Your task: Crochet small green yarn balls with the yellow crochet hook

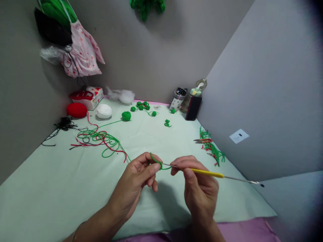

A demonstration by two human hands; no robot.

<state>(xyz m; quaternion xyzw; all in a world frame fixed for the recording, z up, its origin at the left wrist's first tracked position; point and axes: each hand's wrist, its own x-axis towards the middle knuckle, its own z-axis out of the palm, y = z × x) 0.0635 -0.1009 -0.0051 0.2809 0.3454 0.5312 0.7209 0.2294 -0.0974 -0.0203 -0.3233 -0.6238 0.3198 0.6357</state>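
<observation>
Head view: above worktop (60,191), towards near edge, left hand (136,178) pinches green yarn piece (160,165) (light, limp; best gripped by the stitches, I'd say). Right hand (200,190), fingers closed, grips yellow-handled hook (209,173).

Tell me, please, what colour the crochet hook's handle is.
The crochet hook's handle is yellow; it shows best in the head view.

We have a small curl of green yarn (160,165) pinched in our left fingers (150,170), with one strand reaching our right fingers (188,163). Our slim metal hook (209,173), yellow-gripped, slopes gently downward from its tip at the yarn, extending rightward beyond the right fingers.
</observation>
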